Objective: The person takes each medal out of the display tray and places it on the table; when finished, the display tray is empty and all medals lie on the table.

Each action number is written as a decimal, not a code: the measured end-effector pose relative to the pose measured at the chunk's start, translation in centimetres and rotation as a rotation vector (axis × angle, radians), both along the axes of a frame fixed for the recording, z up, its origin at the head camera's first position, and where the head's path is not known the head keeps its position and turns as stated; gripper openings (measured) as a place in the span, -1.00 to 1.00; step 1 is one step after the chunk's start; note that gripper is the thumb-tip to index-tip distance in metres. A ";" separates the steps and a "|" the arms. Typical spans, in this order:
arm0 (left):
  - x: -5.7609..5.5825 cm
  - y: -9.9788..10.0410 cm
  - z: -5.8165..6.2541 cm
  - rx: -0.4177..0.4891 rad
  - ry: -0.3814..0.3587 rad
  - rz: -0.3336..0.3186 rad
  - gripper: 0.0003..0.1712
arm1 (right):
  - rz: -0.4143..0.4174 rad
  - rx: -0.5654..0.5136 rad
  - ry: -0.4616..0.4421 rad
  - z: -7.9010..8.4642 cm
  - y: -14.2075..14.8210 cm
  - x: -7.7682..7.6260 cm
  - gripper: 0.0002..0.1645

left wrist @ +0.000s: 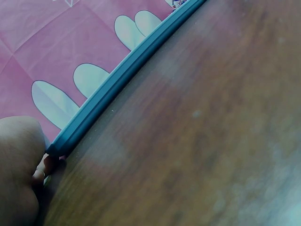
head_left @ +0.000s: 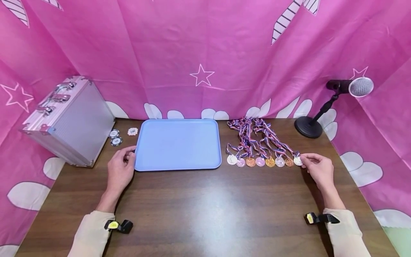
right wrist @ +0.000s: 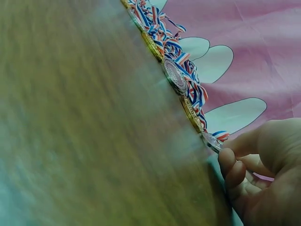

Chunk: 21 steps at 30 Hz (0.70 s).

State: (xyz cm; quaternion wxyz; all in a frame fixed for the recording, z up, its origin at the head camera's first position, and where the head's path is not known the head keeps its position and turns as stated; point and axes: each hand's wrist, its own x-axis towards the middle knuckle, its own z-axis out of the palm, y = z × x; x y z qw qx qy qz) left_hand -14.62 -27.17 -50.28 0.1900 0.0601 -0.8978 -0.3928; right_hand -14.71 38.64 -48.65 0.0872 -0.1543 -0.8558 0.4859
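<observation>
A light blue tray (head_left: 178, 144) lies flat on the wooden table. My left hand (head_left: 121, 166) grips its left edge, and in the left wrist view the same hand (left wrist: 19, 165) is at the tray's corner (left wrist: 61, 146), with some fingertips hidden. To the right of the tray is a row of several medals (head_left: 260, 162) in silver, gold, bronze and pinkish tones, their striped ribbons (head_left: 247, 137) bunched behind them. At the row's right end my right hand (head_left: 318, 169) pinches the edge of a silver medal (right wrist: 212, 141) between thumb and fingers.
A silver aluminium case (head_left: 72, 123) stands at the left. Beside it lie two dark poker chips (head_left: 116, 141) and a pale chip (head_left: 132, 131) marked 100. A microphone on a black stand (head_left: 309, 127) is at the back right. A pink curtain (head_left: 173, 53) hangs behind the table.
</observation>
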 end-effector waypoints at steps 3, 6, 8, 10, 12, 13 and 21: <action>0.0 0.1 0.0 -0.001 -0.004 0.002 -0.65 | -0.018 0.046 -0.006 -0.2 0.0 0.2 -0.59; 0.0 0.1 0.0 0.000 -0.007 0.001 -0.65 | -0.022 0.076 0.000 -0.3 0.0 0.4 -0.59; 0.0 0.1 0.1 0.002 -0.009 0.002 -0.65 | -0.027 0.077 0.013 -0.4 0.0 0.5 -0.59; 0.0 0.1 0.2 0.003 -0.011 0.000 -0.65 | -0.037 0.075 0.025 -0.5 -0.1 0.5 -0.60; 0.0 0.1 0.1 0.005 -0.009 0.000 -0.65 | -0.057 0.064 0.038 -0.7 -0.1 0.5 -0.62; 0.0 0.2 0.1 0.008 -0.008 0.000 -0.65 | -0.067 0.053 0.046 -0.7 -0.1 0.5 -0.63; -0.3 0.3 0.0 0.014 -0.015 0.001 -0.64 | -0.159 0.024 0.119 -0.5 -0.6 0.6 -0.73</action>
